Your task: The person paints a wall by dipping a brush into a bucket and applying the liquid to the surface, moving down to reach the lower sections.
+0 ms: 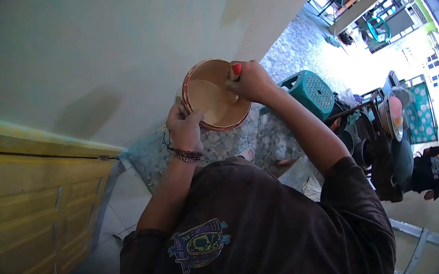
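Observation:
My left hand [184,126] grips the left side of a round tub [203,72], with the thumb over its rim. The tub has a reddish-brown rim streaked with pale residue and tilts toward me. Pale beige liquid [205,100] lies inside it. At the tub's right edge my right hand [251,82] is closed round a tool with a red-ended handle [236,69]. The tool's lower part is mostly hidden by my fingers and points into the tub.
A pale wall [120,44] with a darker damp-looking patch rises ahead. On the left is a yellow panelled door [31,205]. A green plastic stool [315,94] stands to the right, near cluttered household things. Farther right is another person [434,170] in dark clothes.

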### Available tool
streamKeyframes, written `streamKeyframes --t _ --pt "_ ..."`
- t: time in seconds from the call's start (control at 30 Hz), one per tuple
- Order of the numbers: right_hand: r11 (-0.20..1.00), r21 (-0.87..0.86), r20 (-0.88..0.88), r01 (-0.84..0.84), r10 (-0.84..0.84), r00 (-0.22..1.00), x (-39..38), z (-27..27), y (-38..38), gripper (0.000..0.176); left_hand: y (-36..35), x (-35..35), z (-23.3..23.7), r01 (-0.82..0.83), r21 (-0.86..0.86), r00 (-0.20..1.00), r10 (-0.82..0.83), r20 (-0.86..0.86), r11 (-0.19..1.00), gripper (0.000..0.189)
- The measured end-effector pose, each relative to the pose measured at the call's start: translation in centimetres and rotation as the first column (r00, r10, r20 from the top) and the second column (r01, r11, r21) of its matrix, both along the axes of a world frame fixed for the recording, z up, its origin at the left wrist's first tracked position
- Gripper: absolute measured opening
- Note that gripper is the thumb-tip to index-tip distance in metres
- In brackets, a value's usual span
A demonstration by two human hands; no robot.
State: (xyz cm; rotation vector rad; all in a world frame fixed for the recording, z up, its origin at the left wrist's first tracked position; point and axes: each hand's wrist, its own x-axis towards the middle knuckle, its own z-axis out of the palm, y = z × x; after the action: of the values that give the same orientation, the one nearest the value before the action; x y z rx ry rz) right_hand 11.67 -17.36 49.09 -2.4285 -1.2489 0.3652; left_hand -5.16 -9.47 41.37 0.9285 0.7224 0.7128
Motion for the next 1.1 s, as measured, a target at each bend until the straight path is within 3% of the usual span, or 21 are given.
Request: streamKeyframes --t 0.03,0.13,0.33,0.43,0.53,0.57,0.67,0.77,0.97,1.1 --pt "0.999 -0.03 -0.065 -0.017 0.015 0.998 -0.1 0.2 0.2 0.022 0.0 -0.3 -0.1 0.005 0.001 1.0 -0.005 -0.03 1.0 0.015" --pt "0.987 -0.156 0.113 -0.048 0.066 0.991 -1.1 -0.3 1.5 0.022 1.0 -1.4 -1.0 -0.006 0.03 0.996 0.009 -0.087 1.0 0.015" --pt "0.978 -0.195 0.181 -0.072 0.108 0.977 -2.0 -0.2 2.6 0.02 1.4 -1.7 -1.0 -0.039 0.084 0.991 0.05 -0.126 0.996 0.015" --pt "0.989 -0.074 0.092 -0.132 0.138 0.986 -1.4 0.1 2.3 0.017 1.2 -1.5 0.5 -0.046 0.071 0.996 0.051 -0.069 0.996 0.014" --pt "1.0 -0.01 -0.348 -0.019 0.014 0.937 -2.1 3.7 2.2 0.016 1.3 -1.7 0.9 -0.039 0.045 0.999 0.04 -0.035 0.998 0.013" --pt "0.994 0.064 -0.36 -0.089 0.106 0.927 -1.9 3.9 2.2 0.014 1.3 -1.6 0.5 -0.042 0.05 0.998 0.044 -0.038 0.998 0.013" --pt "0.952 -0.012 -0.274 -0.305 0.29 0.917 -1.2 3.8 2.4 0.016 1.3 -1.4 0.1 -0.062 0.073 0.997 0.065 -0.038 0.995 0.013" --pt "0.753 0.076 -0.042 -0.654 0.658 0.752 -0.8 1.1 2.3 0.018 1.7 -1.4 -0.9 -0.042 0.11 0.995 0.051 -0.085 0.993 0.014" --pt "0.721 -0.203 -0.064 -0.663 0.666 0.743 -0.9 -0.2 2.1 0.02 2.0 -2.4 -0.3 0.01 0.132 0.981 0.016 -0.194 0.991 0.019" --pt "0.712 -0.246 -0.102 -0.657 0.656 0.748 -1.1 0.4 3.1 0.022 1.7 -2.6 -1.0 0.019 0.149 0.985 0.008 -0.172 0.989 0.019"
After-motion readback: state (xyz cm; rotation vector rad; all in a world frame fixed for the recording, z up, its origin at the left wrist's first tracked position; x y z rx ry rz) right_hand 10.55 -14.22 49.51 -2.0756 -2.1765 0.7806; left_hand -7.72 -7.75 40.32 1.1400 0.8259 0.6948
